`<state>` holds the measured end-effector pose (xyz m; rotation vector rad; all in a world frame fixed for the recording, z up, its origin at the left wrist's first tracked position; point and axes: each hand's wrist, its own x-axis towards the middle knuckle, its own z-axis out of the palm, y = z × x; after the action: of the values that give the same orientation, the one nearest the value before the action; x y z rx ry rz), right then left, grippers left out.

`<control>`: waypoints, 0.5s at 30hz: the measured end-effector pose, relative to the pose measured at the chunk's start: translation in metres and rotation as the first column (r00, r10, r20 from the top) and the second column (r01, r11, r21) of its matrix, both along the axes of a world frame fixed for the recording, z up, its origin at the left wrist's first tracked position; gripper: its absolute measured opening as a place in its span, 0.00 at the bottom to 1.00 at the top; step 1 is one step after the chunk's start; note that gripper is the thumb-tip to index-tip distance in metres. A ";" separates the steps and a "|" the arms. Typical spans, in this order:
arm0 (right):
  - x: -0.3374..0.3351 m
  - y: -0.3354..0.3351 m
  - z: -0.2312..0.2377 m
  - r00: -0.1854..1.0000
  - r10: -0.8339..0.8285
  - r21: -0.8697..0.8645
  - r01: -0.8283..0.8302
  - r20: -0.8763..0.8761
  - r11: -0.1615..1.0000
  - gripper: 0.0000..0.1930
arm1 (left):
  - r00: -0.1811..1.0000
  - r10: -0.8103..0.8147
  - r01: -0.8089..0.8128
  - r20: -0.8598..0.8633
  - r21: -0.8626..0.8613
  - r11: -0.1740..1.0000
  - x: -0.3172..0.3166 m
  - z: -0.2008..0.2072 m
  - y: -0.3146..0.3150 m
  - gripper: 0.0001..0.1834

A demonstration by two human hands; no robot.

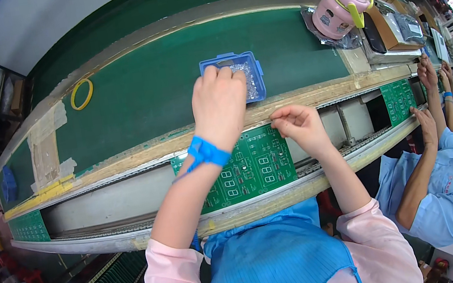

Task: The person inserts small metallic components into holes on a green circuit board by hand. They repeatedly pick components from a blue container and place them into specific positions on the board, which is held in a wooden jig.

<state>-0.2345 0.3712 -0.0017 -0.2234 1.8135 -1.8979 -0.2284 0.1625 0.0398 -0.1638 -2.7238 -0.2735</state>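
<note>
My left hand [219, 102], a blue strap [208, 152] round its wrist, reaches into a small blue plastic bin [258, 81] of tiny clear parts [250, 73]. Its fingers are curled down and the tips are hidden, so what they grip cannot be seen. Above the top right corner of a green circuit board [250, 176], my right hand [301, 125] is closed, thumb and forefinger nearly together. Anything between them is too small to make out. The board lies flat across the rails in front of me, with white digit outlines; my left forearm covers its left part.
More circuit boards lie along the rails, one at the far left [30, 227] and one at right [399, 101]. On the green bench [132, 97] are a yellow tape ring [82, 94] and a pink jug [339, 10]. A co-worker in a blue shirt [442, 191] works at right.
</note>
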 end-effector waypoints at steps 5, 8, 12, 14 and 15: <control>0.010 0.012 -0.010 0.972 0.155 0.045 -0.149 -0.174 0.988 0.12 | 0.991 0.063 -0.036 0.121 -0.213 0.976 -0.017 -0.013 0.002 0.09; 0.013 0.009 -0.011 0.983 0.115 0.017 -0.114 -0.141 0.993 0.11 | 0.990 0.058 -0.034 0.128 -0.178 0.983 -0.019 -0.017 0.000 0.06; 0.015 0.007 -0.009 0.996 0.060 -0.023 -0.059 0.064 0.998 0.08 | 1.000 0.025 -0.026 -0.016 -0.026 0.999 -0.020 -0.024 -0.005 0.04; 0.014 0.010 -0.013 0.996 0.076 -0.004 -0.076 0.056 0.997 0.07 | 0.991 -0.018 0.030 -0.136 0.089 0.996 -0.019 -0.023 -0.007 0.04; 0.014 0.009 -0.013 0.995 0.079 0.005 -0.079 0.054 0.997 0.07 | 0.980 -0.033 0.063 -0.197 0.144 0.988 -0.018 -0.022 -0.008 0.04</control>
<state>-0.2206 0.3802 -0.0144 -0.2366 1.7497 -1.8259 -0.2465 0.1545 0.0177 -0.2033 -2.4967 -0.4502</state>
